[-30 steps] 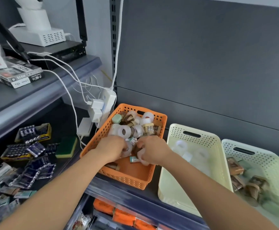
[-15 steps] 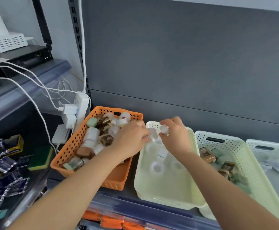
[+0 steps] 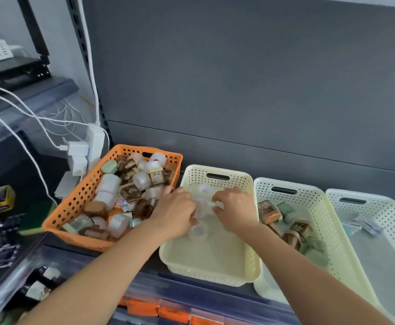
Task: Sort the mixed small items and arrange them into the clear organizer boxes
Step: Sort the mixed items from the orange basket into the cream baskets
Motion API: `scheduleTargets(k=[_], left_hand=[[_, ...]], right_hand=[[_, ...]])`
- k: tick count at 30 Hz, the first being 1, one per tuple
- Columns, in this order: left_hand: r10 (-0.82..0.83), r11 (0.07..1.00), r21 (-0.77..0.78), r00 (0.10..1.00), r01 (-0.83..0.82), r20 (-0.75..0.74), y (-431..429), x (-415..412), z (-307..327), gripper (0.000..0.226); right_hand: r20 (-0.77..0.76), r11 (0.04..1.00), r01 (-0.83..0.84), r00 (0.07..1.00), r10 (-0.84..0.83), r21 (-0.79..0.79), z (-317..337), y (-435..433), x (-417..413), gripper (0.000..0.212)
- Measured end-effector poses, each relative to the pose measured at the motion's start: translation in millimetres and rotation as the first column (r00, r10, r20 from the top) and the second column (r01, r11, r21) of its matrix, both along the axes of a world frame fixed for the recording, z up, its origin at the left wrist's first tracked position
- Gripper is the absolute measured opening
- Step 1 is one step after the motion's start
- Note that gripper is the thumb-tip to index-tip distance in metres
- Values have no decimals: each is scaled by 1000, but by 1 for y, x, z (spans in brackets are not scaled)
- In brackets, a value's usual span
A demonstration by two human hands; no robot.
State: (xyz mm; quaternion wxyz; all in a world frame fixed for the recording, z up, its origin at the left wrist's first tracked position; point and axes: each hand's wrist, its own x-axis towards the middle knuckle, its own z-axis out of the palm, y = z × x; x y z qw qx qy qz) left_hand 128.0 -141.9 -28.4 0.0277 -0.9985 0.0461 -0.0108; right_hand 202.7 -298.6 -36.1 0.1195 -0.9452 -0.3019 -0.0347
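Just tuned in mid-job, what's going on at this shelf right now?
A person is sorting small items into baskets. The left hand and right hand are both down in the cream basket, on a cluster of clear rolls; blur hides whether either grips one. The orange basket beside it is full of mixed items. The next basket holds brown and green boxes.

An orange basket (image 3: 74, 202), far left, is heaped with mixed small items (image 3: 130, 184) (white, brown and green, all jumbled). Right of it, a cream basket (image 3: 215, 254) holds translucent rolls (image 3: 197, 231); the next basket (image 3: 309, 200) holds brown and green boxes (image 3: 297, 231).
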Motion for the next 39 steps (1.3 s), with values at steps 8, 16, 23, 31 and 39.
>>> scheduleTargets(k=[8,16,23,31,39], left_hand=[[96,963,-264,978,-45,185,45,-31,28,15],[389,911,-149,921,-384,3,138,-63,33,15],[420,890,-155,903,-429,-85,170,-66,13,23],[414,892,-174,909,-417,-54,181,-59,0,15],[388,918,-63,919,-392,-61,175,-54,-7,25]], right_hand=[[83,958,-211,977,199,193,22,46,-23,21],[-73,851,-512,850,521,116,30,128,-61,28],[-268,783,-620,763,588,-50,15,168,-73,45],[-269,796,-592,793,547,-129,9,177,-70,30],[-228,871,-490,852,472,-28,16,168,-65,28]])
